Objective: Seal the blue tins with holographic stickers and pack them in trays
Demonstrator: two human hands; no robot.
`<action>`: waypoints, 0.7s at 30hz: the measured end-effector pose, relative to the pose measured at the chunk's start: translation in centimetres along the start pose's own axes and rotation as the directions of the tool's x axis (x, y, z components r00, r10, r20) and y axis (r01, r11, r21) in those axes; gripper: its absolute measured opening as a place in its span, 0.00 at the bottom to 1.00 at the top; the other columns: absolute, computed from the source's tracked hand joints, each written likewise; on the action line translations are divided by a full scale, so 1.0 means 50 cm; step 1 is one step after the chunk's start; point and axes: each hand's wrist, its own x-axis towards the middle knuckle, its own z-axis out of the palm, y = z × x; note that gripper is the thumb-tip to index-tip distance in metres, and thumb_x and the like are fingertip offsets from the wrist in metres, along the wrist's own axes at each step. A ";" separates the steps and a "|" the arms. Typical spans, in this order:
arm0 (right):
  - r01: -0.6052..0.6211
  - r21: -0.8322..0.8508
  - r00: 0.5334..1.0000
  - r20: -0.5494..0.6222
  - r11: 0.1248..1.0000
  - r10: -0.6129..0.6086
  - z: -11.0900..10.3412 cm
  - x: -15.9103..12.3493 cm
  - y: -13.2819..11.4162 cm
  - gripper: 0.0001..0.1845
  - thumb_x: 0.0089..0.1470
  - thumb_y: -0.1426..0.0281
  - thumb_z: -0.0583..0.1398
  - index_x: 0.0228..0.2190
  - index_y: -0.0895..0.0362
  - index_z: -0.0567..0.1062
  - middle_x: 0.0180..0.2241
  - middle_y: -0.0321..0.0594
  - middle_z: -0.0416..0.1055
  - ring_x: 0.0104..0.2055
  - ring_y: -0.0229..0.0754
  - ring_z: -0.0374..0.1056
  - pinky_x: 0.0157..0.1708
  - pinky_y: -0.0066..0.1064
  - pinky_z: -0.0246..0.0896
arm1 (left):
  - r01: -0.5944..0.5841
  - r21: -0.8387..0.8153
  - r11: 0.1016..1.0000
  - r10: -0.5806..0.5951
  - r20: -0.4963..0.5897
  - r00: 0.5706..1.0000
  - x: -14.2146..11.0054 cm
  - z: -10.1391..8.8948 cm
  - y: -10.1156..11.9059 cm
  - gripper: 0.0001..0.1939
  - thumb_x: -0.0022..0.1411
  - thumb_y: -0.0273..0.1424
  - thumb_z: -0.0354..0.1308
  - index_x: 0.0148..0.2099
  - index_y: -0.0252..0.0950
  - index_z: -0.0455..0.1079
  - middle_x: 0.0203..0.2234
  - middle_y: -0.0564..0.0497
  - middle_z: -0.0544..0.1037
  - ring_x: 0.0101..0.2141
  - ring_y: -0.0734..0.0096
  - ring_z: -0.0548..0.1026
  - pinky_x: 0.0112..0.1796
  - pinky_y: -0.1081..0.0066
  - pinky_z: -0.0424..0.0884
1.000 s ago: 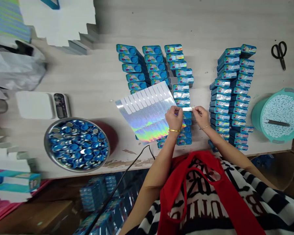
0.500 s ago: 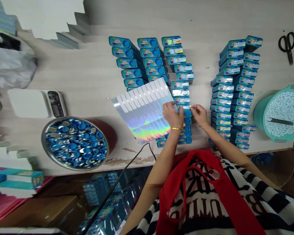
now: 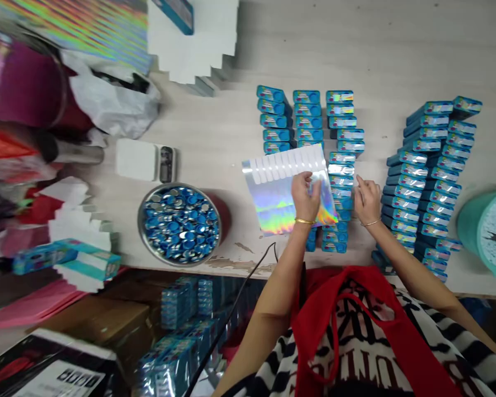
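Silver sticker sheet (image 3: 273,201) lies over part of the left group of blue boxes (image 3: 308,110), near the table's (image 3: 397,66) front edge. The left hand (image 3: 306,201) is half-open above the sheet's right side, thumb apart from fingers. The right hand (image 3: 367,201) is bent between this group and the right group of blue boxes (image 3: 405,182); its grip cannot be determined.

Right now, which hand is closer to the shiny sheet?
Left. The left hand is over the shiny sheet; the right hand is to the sheet's right, past a column of blue containers.
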 end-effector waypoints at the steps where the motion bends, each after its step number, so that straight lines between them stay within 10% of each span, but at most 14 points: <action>1: 0.071 0.003 0.997 -0.011 0.997 -0.071 0.001 0.027 -0.031 0.23 0.68 0.65 0.49 0.57 0.54 0.75 0.44 0.50 0.70 0.47 0.52 0.63 0.49 0.46 0.59 | -0.037 0.019 0.999 0.038 -0.043 0.998 0.028 -0.044 -0.026 0.10 0.66 0.34 0.55 0.48 0.37 0.68 0.42 0.44 0.75 0.44 0.61 0.73 0.50 0.60 0.69; 5: 0.374 0.061 0.920 0.102 0.926 -0.378 0.069 0.139 -0.199 0.22 0.69 0.67 0.48 0.57 0.56 0.74 0.48 0.51 0.69 0.49 0.52 0.61 0.50 0.45 0.58 | 0.061 0.240 0.969 -0.023 -0.158 0.987 0.150 -0.213 -0.153 0.15 0.65 0.30 0.54 0.53 0.39 0.72 0.54 0.43 0.76 0.56 0.54 0.68 0.59 0.52 0.60; 8: 0.471 0.046 0.839 0.284 0.881 -0.464 0.168 0.199 -0.317 0.22 0.69 0.69 0.48 0.59 0.56 0.71 0.48 0.51 0.69 0.50 0.52 0.60 0.47 0.43 0.59 | 0.135 0.254 0.958 -0.136 -0.013 0.991 0.216 -0.270 -0.238 0.17 0.63 0.29 0.56 0.54 0.41 0.74 0.54 0.44 0.78 0.54 0.53 0.70 0.58 0.51 0.61; 14: 0.506 -0.053 0.753 0.515 0.861 -0.411 0.322 0.229 -0.392 0.21 0.68 0.76 0.49 0.57 0.57 0.72 0.49 0.53 0.69 0.52 0.52 0.61 0.48 0.42 0.57 | -0.039 0.318 0.947 -0.041 0.243 0.969 0.248 -0.262 -0.301 0.10 0.62 0.30 0.57 0.42 0.42 0.78 0.41 0.44 0.81 0.47 0.51 0.73 0.55 0.49 0.59; 21: 0.510 -0.068 0.794 0.419 0.857 -0.440 0.347 0.220 -0.370 0.18 0.71 0.70 0.48 0.53 0.57 0.74 0.46 0.51 0.69 0.49 0.51 0.61 0.46 0.41 0.56 | -0.207 0.306 0.929 0.129 0.256 0.958 0.222 -0.256 -0.307 0.09 0.65 0.30 0.54 0.40 0.45 0.76 0.47 0.45 0.79 0.52 0.51 0.70 0.55 0.49 0.58</action>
